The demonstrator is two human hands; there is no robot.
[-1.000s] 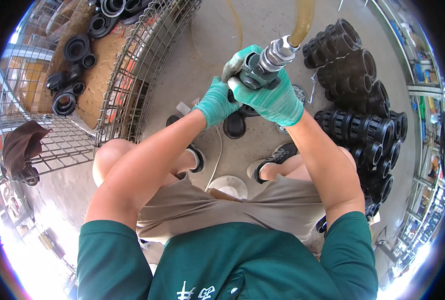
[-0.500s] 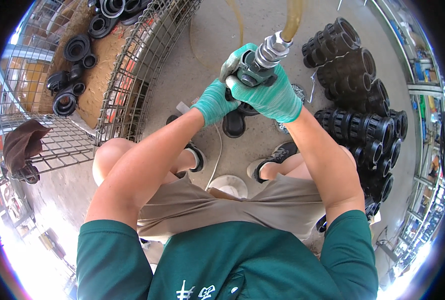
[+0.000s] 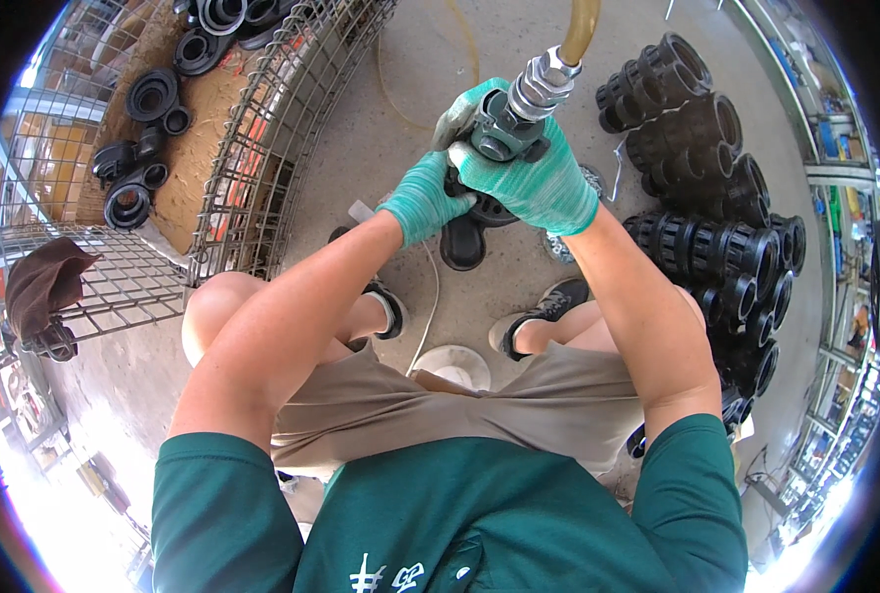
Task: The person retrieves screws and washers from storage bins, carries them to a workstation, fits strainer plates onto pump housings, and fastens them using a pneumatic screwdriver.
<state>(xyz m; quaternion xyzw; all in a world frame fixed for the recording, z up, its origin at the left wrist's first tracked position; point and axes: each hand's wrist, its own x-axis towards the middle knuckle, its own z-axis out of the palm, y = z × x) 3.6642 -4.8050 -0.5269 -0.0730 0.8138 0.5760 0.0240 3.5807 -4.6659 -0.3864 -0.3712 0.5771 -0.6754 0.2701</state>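
Observation:
My right hand (image 3: 537,186), in a green knit glove, is wrapped round a dark air tool (image 3: 500,130) held out in front of me. A silver hose coupling (image 3: 541,85) and a yellowish hose (image 3: 582,30) rise from the tool's end. Below it is a black plastic pipe fitting (image 3: 462,244) with a rounded end, partly covered by the gloves. My left hand (image 3: 424,201), gloved alike, is closed on the fitting beside the tool. Where the tool meets the fitting is hidden behind my right hand.
Stacked black ribbed fittings (image 3: 702,247) stand on the floor to my right. On the left, a wire cage (image 3: 252,163) holds cardboard and loose black fittings (image 3: 153,94). A brown cloth (image 3: 46,282) hangs over its near edge. A thin white cord (image 3: 434,296) crosses the floor between my feet.
The tool and its hose coupling have tilted slightly, the tool end dipping a little. Both hands keep their grip and have barely moved.

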